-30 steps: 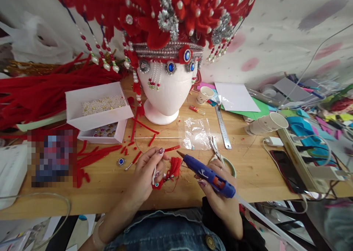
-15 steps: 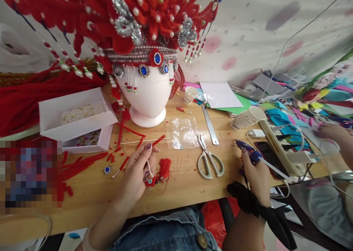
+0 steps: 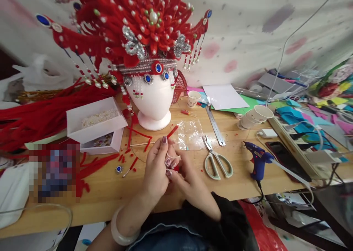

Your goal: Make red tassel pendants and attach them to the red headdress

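Observation:
My left hand [image 3: 157, 170] is closed in a pinch over the near part of the table, with a pale looped cord [image 3: 174, 157] at its fingertips. A red fuzzy strip [image 3: 173, 132] shows just beyond those fingers; whether they grip it I cannot tell. My right hand [image 3: 194, 186] is closed against the left, its fingers at the same cord. Below, the red tassel pendant on that cord is almost wholly hidden by both hands. To the right, the blue glue gun [image 3: 258, 159] stands on the table with a glue stick in its back.
White-handled scissors [image 3: 216, 162] and a steel ruler [image 3: 215, 126] lie right of my hands. Ahead, a white mannequin head [image 3: 154, 100] wears a tall red beaded headdress [image 3: 154, 34]. White boxes [image 3: 96, 118] of beads stand left. A power strip [image 3: 292, 140] and phone [image 3: 284, 157] lie right.
My right hand has let go of the glue gun, which now stands on the table, and has come left to meet my left hand at the pendant. The view has shifted left.

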The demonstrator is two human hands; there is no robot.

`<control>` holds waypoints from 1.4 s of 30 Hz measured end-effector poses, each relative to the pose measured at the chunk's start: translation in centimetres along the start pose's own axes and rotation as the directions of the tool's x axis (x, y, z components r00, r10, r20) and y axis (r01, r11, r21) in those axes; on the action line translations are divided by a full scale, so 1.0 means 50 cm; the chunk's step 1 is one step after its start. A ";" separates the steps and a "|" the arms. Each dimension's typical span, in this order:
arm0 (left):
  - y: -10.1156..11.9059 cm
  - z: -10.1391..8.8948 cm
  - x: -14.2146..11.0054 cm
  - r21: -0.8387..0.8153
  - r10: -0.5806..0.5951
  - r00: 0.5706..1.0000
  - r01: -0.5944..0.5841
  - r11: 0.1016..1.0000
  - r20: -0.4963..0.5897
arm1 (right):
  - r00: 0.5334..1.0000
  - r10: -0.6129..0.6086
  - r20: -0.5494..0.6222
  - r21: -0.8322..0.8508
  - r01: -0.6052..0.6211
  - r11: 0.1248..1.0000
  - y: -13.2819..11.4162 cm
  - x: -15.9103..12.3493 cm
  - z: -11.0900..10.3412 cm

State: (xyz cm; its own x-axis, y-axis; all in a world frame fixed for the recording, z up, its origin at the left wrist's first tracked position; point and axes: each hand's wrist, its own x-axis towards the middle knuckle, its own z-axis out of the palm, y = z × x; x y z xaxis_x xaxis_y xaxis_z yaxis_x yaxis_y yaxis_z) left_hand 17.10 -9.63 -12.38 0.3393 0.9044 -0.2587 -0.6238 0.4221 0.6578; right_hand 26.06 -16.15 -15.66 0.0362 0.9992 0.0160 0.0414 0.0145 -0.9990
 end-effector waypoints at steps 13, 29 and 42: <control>0.024 -0.096 -0.002 -0.138 0.030 0.999 -0.034 0.990 -0.033 | 0.997 0.021 -0.079 -0.259 -0.041 0.965 0.003 -0.001 -0.019; -0.032 -0.164 -0.089 -0.210 0.161 0.968 -0.201 0.957 -0.195 | 0.883 0.049 -0.466 0.035 -0.037 0.999 0.036 0.007 -0.009; -0.100 -0.097 -0.030 0.073 0.363 0.831 -0.368 0.927 -0.420 | 0.962 0.136 -0.238 0.713 0.078 0.697 0.020 0.045 0.120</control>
State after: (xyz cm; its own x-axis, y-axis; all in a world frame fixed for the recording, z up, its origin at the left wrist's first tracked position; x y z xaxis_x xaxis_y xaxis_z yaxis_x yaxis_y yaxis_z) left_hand 16.27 -12.78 -18.72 -0.2405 0.9313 -0.2735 -0.6518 0.0538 0.7565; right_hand 20.19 -13.68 -16.86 0.2783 0.9541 -0.1110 -0.6804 0.1143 -0.7239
